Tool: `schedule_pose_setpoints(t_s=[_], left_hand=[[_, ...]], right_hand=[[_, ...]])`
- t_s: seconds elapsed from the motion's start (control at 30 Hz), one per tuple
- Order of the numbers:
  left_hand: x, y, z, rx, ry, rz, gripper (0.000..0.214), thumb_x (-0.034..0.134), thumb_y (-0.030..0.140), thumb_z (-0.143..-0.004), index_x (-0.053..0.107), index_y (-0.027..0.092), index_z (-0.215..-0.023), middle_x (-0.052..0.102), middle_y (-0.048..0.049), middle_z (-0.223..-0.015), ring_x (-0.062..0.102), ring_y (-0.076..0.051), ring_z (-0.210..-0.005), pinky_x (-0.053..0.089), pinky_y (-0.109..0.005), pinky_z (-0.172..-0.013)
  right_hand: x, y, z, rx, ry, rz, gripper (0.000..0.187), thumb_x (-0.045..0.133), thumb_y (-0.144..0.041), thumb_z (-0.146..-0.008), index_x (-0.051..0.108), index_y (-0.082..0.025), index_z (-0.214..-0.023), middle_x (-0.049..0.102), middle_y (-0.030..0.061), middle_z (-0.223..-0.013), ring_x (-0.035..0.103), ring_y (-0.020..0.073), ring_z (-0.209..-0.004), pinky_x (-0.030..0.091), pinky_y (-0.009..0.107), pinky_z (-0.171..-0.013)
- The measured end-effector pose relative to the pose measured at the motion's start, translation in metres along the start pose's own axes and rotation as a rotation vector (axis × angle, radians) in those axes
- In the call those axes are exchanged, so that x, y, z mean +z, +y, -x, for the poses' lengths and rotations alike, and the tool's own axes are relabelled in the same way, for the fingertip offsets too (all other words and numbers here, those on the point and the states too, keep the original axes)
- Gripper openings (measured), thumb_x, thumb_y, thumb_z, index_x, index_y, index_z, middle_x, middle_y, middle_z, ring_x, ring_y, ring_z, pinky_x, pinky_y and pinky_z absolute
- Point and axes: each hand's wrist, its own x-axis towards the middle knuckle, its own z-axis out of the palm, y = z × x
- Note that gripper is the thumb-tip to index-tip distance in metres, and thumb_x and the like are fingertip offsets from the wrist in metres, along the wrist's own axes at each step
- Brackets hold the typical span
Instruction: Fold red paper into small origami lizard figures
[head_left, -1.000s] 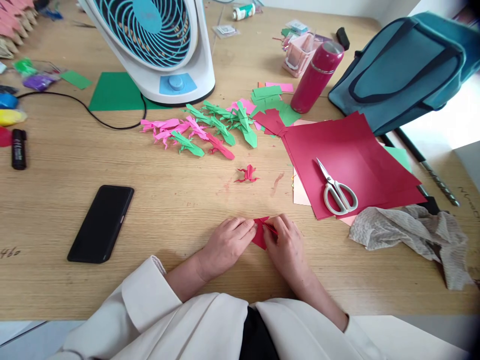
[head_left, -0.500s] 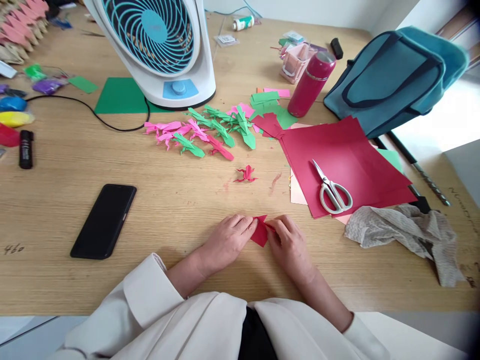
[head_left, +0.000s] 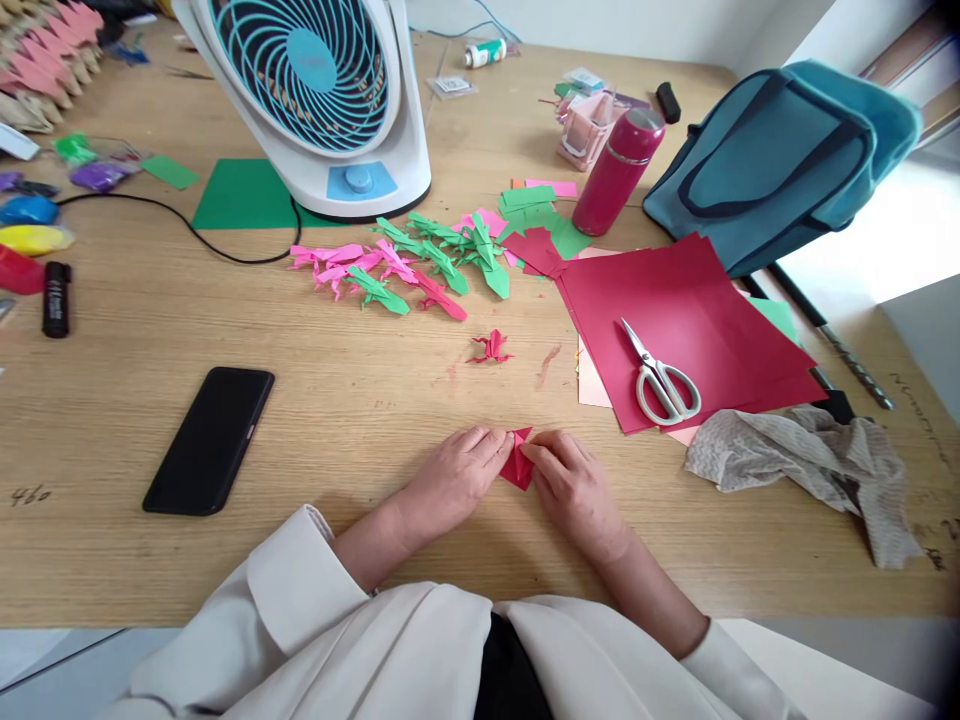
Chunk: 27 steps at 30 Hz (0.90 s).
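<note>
A small folded piece of red paper (head_left: pixel 517 468) lies on the table between my two hands. My left hand (head_left: pixel 459 470) grips its left edge, with the fingertips pressed together on the paper. On its right side, the fingers of my right hand (head_left: pixel 576 490) are closed and press on a fold. Just beyond my hands sits a small red origami figure (head_left: pixel 492 347) with thin legs. Farther back is a pile of green and pink origami figures (head_left: pixel 405 262).
Scissors (head_left: pixel 663 382) lie on red paper sheets (head_left: pixel 697 300) at the right, by a crumpled cloth (head_left: pixel 795 455). A phone (head_left: pixel 210 440) is at the left. A fan (head_left: pixel 375 175), a red bottle (head_left: pixel 615 175) and a teal bag (head_left: pixel 780 160) stand at the back.
My right fingers have moved slightly left, and the raised right flap of the red paper now lies flatter under them. My left hand keeps its place.
</note>
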Motion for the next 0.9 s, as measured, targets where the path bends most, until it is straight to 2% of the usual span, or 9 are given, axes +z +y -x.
schedule_pose_setpoints(t_s=[0.23, 0.47, 0.7, 0.9], left_hand=[[0.005, -0.007, 0.004, 0.034, 0.079, 0.032, 0.034, 0.041, 0.008, -0.096, 0.051, 0.009, -0.128, 0.062, -0.0120, -0.121, 0.058, -0.021, -0.110, 0.049, -0.035, -0.096], [0.000, -0.010, 0.001, 0.072, 0.069, 0.093, 0.033, 0.041, 0.007, -0.096, 0.052, 0.008, -0.127, 0.062, -0.0109, -0.114, 0.058, -0.021, -0.107, 0.052, -0.035, -0.096], [0.002, -0.008, 0.000, 0.039, 0.091, 0.183, 0.037, 0.041, 0.006, -0.096, 0.049, 0.011, -0.131, 0.062, -0.0113, -0.116, 0.057, -0.020, -0.111, 0.053, -0.036, -0.097], [0.004, -0.005, -0.002, 0.010, 0.135, 0.150, 0.033, 0.043, 0.009, -0.096, 0.053, 0.010, -0.127, 0.063, -0.0119, -0.116, 0.058, -0.021, -0.110, 0.053, -0.038, -0.097]], right_hand=[[-0.008, 0.017, 0.001, -0.195, -0.095, 0.042, 0.022, 0.045, -0.012, -0.097, 0.061, -0.016, -0.111, 0.065, 0.0119, -0.115, 0.057, 0.0226, -0.094, 0.051, 0.038, -0.082], [-0.015, 0.031, -0.002, -0.347, -0.124, 0.081, 0.026, 0.045, -0.014, -0.098, 0.061, -0.011, -0.118, 0.063, 0.0137, -0.123, 0.055, 0.0231, -0.094, 0.050, 0.039, -0.083], [-0.020, 0.029, -0.004, -0.370, -0.153, 0.095, 0.031, 0.044, -0.012, -0.098, 0.060, -0.010, -0.125, 0.061, 0.0143, -0.130, 0.054, 0.0225, -0.093, 0.050, 0.039, -0.082], [-0.020, 0.031, -0.002, -0.355, -0.138, 0.080, 0.032, 0.045, -0.012, -0.098, 0.061, -0.010, -0.125, 0.062, 0.0132, -0.131, 0.054, 0.0221, -0.093, 0.051, 0.039, -0.083]])
